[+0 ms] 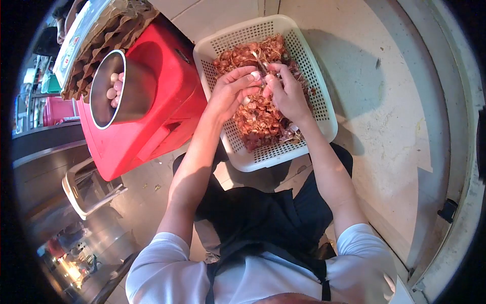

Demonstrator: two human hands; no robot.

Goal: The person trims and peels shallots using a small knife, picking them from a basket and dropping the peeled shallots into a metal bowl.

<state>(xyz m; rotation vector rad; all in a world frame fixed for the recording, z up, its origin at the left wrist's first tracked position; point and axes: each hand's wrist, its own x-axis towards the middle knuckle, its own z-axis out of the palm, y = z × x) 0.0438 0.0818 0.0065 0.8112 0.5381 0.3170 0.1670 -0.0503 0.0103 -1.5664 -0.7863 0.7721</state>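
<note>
Over a white perforated basket my two hands meet, almost touching. Between the fingertips of my left hand is a small pale bulb, like a peeled shallot. My right hand pinches at a small dark object beside the bulb, perhaps a knife or a strip of skin; it is too small to tell. Below them, the basket holds a heap of reddish-brown papery skins and bulbs. A steel pot to the left contains several peeled pinkish bulbs.
The pot stands on a red plastic box. Brown egg trays are stacked behind it. A white plastic stool or chair frame is at the lower left. A pale wall runs along the right.
</note>
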